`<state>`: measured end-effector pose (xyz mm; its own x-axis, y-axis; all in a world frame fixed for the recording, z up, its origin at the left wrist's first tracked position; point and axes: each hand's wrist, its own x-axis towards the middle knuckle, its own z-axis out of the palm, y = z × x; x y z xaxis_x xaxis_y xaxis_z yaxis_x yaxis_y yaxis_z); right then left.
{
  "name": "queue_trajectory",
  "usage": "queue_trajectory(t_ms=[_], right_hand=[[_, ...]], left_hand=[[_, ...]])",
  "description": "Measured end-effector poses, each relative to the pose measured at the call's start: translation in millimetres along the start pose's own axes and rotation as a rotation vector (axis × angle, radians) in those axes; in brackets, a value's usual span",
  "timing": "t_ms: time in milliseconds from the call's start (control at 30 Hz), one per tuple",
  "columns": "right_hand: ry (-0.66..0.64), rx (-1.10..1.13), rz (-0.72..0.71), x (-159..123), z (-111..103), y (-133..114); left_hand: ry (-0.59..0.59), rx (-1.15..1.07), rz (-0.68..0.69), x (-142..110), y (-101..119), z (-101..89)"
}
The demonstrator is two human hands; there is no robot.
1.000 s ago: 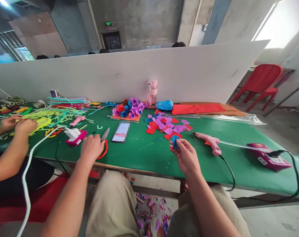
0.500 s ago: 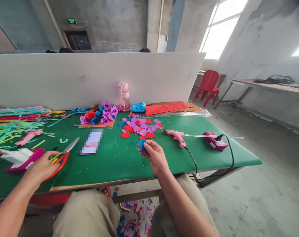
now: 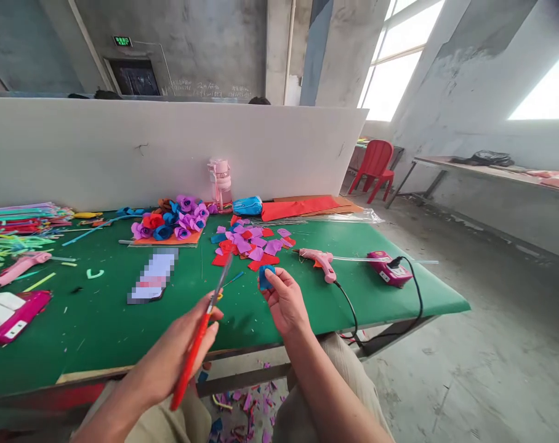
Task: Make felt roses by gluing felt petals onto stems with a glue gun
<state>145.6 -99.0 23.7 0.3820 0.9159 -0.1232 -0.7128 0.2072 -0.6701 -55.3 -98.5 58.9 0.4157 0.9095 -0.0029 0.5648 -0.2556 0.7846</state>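
My left hand [image 3: 175, 354] is closed around red-handled scissors [image 3: 201, 335], lifted off the green table [image 3: 99, 320], blades pointing up and away toward my other hand. My right hand [image 3: 282, 298] pinches a small blue rolled foam piece [image 3: 265, 277] between thumb and fingers, just above the table's near edge. A pile of purple, red and blue cut petals [image 3: 252, 243] lies just beyond both hands.
Finished foam roses [image 3: 168, 223] sit on an orange sheet at the back. A pink glue gun [image 3: 319, 261] with its cord and a pink power box [image 3: 388, 271] lie to the right. A phone [image 3: 151, 283], a pink bottle [image 3: 219, 181], coloured sticks [image 3: 16, 224] and a white divider board [image 3: 122, 147] surround the area.
My left hand has picked the scissors up from the table and brought them toward the centre. The view has turned further to the right; my right hand keeps holding the blue piece.
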Motion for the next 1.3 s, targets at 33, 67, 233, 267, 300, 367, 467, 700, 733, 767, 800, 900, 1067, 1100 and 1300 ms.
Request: queue_trajectory(t_ms=[33, 67, 233, 267, 300, 367, 467, 700, 733, 767, 800, 900, 1067, 1100, 1300], right_hand=[[0.011, 0.021, -0.016, 0.7, -0.5, -2.2], [0.024, 0.041, -0.034, 1.3, -0.8, -4.6], [-0.003, 0.082, -0.043, 1.8, -2.4, -12.0], [-0.025, 0.075, -0.033, 1.3, -2.8, -12.3], [-0.047, 0.065, -0.025, 0.5, -3.0, -12.3], [-0.085, 0.045, -0.021, -1.4, -2.9, -12.0], [-0.129, 0.024, -0.028, -4.3, -1.6, -11.8], [-0.148, -0.007, -0.017, -6.1, -1.0, -11.4], [-0.148, -0.008, -0.018, -5.8, -1.4, -11.0], [-0.150, -0.009, -0.018, -5.5, -1.7, -10.5], [-0.150, -0.011, -0.017, -5.2, -1.9, -10.0], [-0.144, -0.013, -0.019, -5.1, -1.6, -9.2], [-0.147, -0.022, -0.012, -6.1, -0.7, -10.8], [-0.151, -0.027, -0.012, -6.0, -0.9, -11.0], [-0.175, -0.038, -0.010, -4.6, -3.5, -11.7]], left_hand=[[-0.037, 0.060, 0.050, 3.7, 5.3, 5.9], [-0.067, 0.116, 0.099, 7.5, 10.4, 11.2], [-0.129, 0.328, 0.218, 22.2, 29.2, 33.1], [-0.139, 0.358, 0.210, 23.6, 31.3, 36.3], [-0.146, 0.385, 0.198, 24.4, 32.9, 38.9], [-0.147, 0.422, 0.178, 24.8, 34.9, 42.1], [-0.139, 0.436, 0.177, 24.0, 35.8, 43.2], [-0.131, 0.412, 0.162, 21.7, 36.7, 42.4], [-0.130, 0.409, 0.162, 21.6, 36.5, 42.5], [-0.128, 0.408, 0.164, 21.6, 36.2, 42.7], [-0.127, 0.409, 0.168, 21.6, 35.8, 42.8], [-0.131, 0.416, 0.168, 21.4, 34.6, 42.7], [-0.146, 0.449, 0.168, 20.7, 34.5, 41.5], [-0.146, 0.452, 0.168, 20.7, 34.6, 41.3], [-0.150, 0.447, 0.178, 19.9, 35.2, 40.5]])
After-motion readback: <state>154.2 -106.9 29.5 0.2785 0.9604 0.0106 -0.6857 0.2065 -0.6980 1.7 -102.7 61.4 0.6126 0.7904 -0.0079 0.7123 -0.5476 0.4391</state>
